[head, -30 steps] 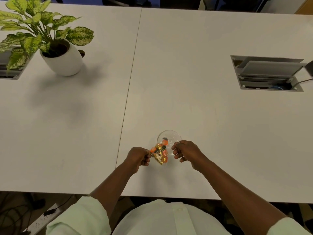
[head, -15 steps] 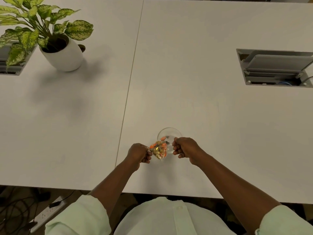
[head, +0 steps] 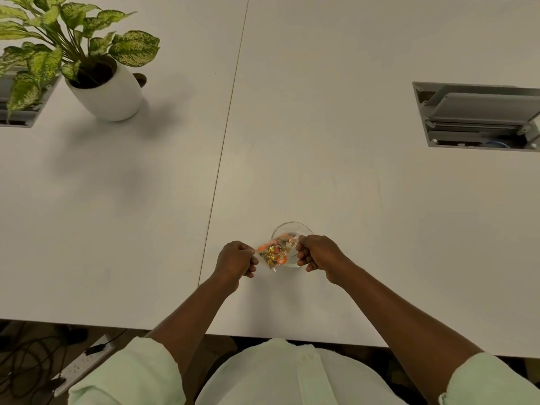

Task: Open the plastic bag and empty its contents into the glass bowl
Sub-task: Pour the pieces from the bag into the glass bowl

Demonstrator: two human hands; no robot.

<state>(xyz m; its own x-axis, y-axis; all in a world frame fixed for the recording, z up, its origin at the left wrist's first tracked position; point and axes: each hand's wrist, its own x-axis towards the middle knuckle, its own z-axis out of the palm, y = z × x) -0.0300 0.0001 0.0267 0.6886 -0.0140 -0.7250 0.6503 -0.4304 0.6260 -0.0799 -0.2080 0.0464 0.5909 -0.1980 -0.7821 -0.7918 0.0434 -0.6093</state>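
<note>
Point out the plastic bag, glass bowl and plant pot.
plastic bag (head: 273, 254), head view, on its candy-filled middle
glass bowl (head: 287, 225), head view, on its far rim
plant pot (head: 117, 96), head view, on its white side wall

A large white table (head: 336, 147) fills nearly the whole view, made of two tops joined along a thin seam (head: 228, 124) that runs from twelve o'clock down toward six. At ten o'clock stands a white pot (head: 112, 96) holding a plant with speckled green leaves (head: 70, 45), its soft shadow falling toward the seam. A grey cable hatch (head: 479, 118) with its lid raised sits at three o'clock, and another (half hidden by leaves) at nine o'clock (head: 17, 112). Below the table's near edge, at seven o'clock, a power strip (head: 84, 365) and dark cables (head: 26, 361) lie on the floor.
</note>
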